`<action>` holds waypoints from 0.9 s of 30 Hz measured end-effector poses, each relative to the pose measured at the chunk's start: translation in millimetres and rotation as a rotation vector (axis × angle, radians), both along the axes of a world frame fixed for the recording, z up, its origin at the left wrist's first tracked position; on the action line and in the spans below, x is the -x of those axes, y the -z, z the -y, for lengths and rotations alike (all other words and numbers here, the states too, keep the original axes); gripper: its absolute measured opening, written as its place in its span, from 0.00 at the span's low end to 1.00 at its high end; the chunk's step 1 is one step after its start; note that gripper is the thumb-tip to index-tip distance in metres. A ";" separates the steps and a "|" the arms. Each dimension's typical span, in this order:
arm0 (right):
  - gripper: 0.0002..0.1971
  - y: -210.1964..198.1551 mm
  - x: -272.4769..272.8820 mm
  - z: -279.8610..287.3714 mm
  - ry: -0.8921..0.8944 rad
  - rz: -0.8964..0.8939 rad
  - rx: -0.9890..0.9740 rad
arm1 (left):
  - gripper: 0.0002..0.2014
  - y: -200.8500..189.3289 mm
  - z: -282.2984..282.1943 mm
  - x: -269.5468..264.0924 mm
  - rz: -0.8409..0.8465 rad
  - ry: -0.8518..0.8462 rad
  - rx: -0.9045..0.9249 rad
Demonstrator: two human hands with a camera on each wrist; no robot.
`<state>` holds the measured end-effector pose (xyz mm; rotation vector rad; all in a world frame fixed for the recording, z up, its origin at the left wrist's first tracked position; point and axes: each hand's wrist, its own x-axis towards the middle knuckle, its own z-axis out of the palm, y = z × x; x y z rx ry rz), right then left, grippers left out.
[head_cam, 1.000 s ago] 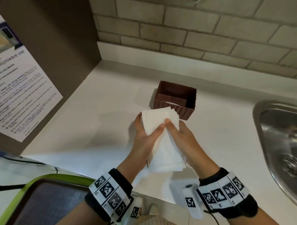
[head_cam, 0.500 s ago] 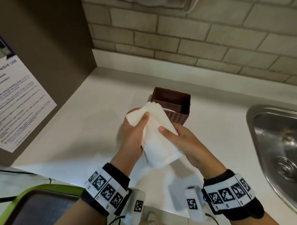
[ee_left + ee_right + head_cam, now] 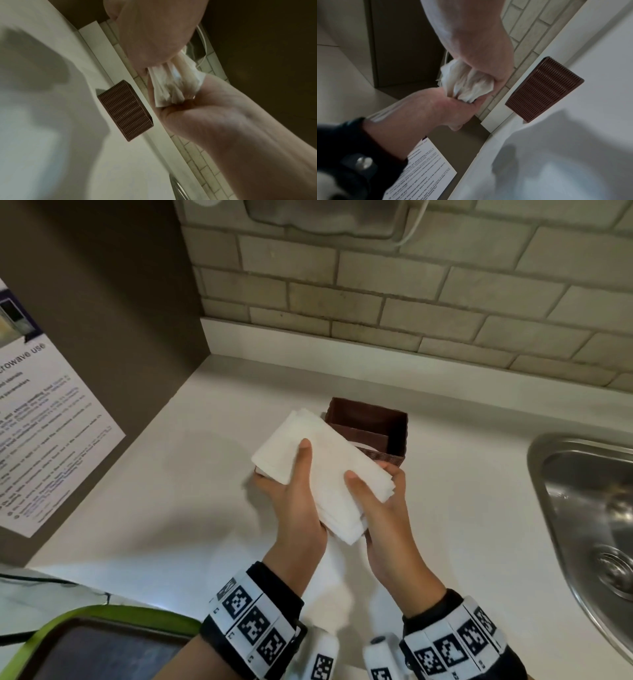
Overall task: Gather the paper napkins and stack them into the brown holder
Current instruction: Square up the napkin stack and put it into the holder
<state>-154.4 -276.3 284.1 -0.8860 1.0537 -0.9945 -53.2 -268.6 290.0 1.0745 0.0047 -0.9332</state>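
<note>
A stack of white paper napkins (image 3: pixel 325 463) is held above the white counter, its long side lying diagonally. My left hand (image 3: pixel 296 487) grips the stack from the left, thumb on top. My right hand (image 3: pixel 375 501) grips it from the right, thumb on top too. The brown woven holder (image 3: pixel 399 436) stands just behind the stack, its near left corner hidden by the napkins, and something white shows inside it. From below, the wrist views show the napkins (image 3: pixel 171 86) (image 3: pixel 467 83) bunched between both hands, with the holder (image 3: pixel 125 111) (image 3: pixel 542 89) on the counter.
A steel sink (image 3: pixel 582 508) is set into the counter at the right. A green-rimmed tray (image 3: pixel 102 614) lies at the lower left. A printed notice (image 3: pixel 51 422) hangs on the brown side panel at the left. A brick wall (image 3: pixel 411 302) backs the counter.
Both hands have turned the napkin stack from pointing toward me to lying diagonally, and carried it up and back toward the holder.
</note>
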 end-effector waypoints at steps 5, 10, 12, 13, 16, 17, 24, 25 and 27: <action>0.17 -11.9 12.9 17.8 -0.112 -0.087 -0.013 | 0.27 8.8 -1.4 -21.9 0.149 0.189 -0.023; 0.25 -19.8 7.8 24.2 -0.320 -0.396 -0.030 | 0.41 13.4 -6.4 -14.3 0.175 0.353 -0.011; 0.20 -23.2 7.4 24.9 -0.259 -0.465 0.024 | 0.41 16.3 -6.2 -16.7 0.183 0.398 -0.004; 0.17 -25.8 6.4 24.7 -0.252 -0.483 0.051 | 0.41 16.2 -6.2 -17.5 0.186 0.429 -0.008; 0.15 -28.2 1.6 22.8 -0.273 -0.508 0.099 | 0.36 17.0 -7.6 -15.4 0.220 0.545 -0.023; 0.17 -29.0 0.4 22.9 -0.245 -0.517 0.112 | 0.36 17.4 -7.7 -14.3 0.226 0.557 -0.038; 0.26 -27.5 0.8 18.4 -0.238 -0.484 0.070 | 0.34 23.8 -5.9 -21.7 0.244 0.426 -0.175; 0.26 -23.8 1.5 20.3 -0.231 -0.496 0.044 | 0.33 22.3 -5.9 -22.3 0.231 0.415 -0.171; 0.22 -19.4 0.9 23.2 -0.196 -0.485 -0.060 | 0.29 22.3 -5.3 -22.4 0.197 0.425 -0.153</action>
